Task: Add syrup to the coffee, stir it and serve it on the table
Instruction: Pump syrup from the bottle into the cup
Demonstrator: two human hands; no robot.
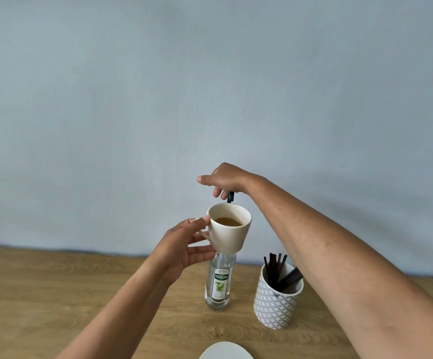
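My left hand [184,244] grips the handle of a cream cup [232,238] and holds it in the air, slightly tilted. Brown coffee [228,221] sits low inside it. Right behind and below the cup stands a clear syrup bottle [219,283] with a green and white label; the cup hides its neck. A dark green pump spout [230,196] shows just above the cup's far rim. My right hand [223,178] is curled over the top of that pump, with its fingers around it.
A grey and white patterned holder [275,304] with several dark stir sticks [279,268] stands right of the bottle. The rim of a white saucer [225,352] shows at the bottom edge. The wooden table [55,294] runs back to a pale blue wall.
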